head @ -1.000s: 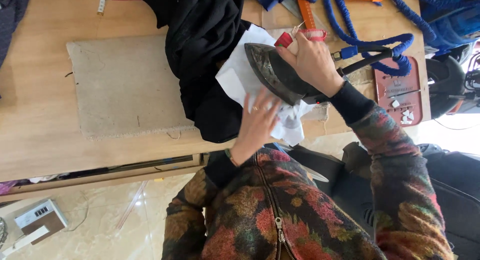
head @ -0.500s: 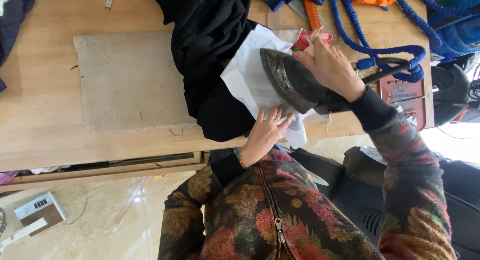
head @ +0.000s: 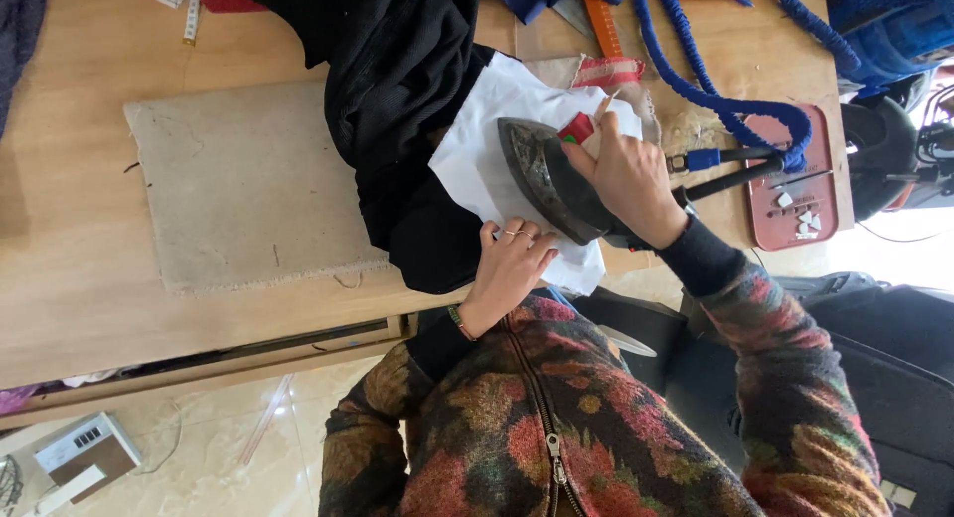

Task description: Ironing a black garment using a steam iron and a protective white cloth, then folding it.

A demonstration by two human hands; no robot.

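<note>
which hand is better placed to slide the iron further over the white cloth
Right. The right hand already grips the iron, which sits on the white cloth. The left hand lies flat on the cloth's near edge, likely best kept there holding it down.

A dark grey iron with a red knob sits on white cloth beside black fabric. A beige pad covers the pale wooden table. Blue cord lies by a reddish tray; the sleeves are dark floral.

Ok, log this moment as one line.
left hand: flat on white cloth | right hand: gripping iron | black garment: beside cloth
</note>
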